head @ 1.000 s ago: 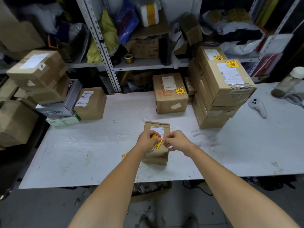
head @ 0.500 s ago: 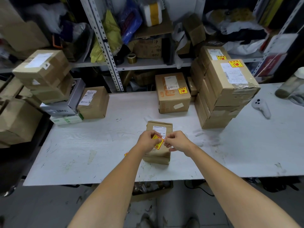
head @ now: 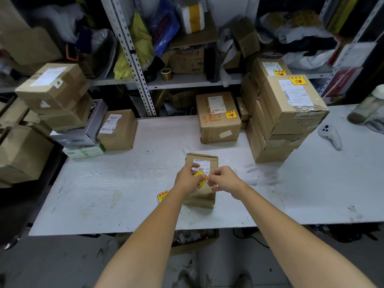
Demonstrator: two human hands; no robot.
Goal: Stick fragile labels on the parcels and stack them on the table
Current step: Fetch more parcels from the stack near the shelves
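Right now the small brown parcel [head: 202,195] is lying flat on the white surface [head: 124,183], close to the near edge and roughly midway along it. Open room is stretching out on both sides of it: a wide bare run toward the left edge and another, scuffed, toward the right.

Both hands are working just over the parcel's top face. The left hand [head: 188,179] is pinching a yellow-and-red fragile label [head: 200,177] in its grip, thumb against fingers. The right hand [head: 223,179] is pinching the label's other edge with its fingertips. The label is sitting tilted just below the white shipping slip, and I cannot tell whether it is touching the paper. Spare labels [head: 162,196] are lying on the surface just beside the left wrist.

Toward the far edge a labelled box [head: 218,119] is standing alone, and just right of it a tall stack of labelled boxes [head: 291,113] is rising. At the left edge a plain brown box [head: 118,129] is sitting beside a crowded pile of boxes [head: 54,94].

Far right, a white controller [head: 330,136] is lying near a bottle [head: 367,109].

Under the near edge a carton on the floor [head: 193,240] is holding small things too blurred to name.

Behind, a metal shelf [head: 187,81] is carrying bags, cartons and a tape roll [head: 166,74].
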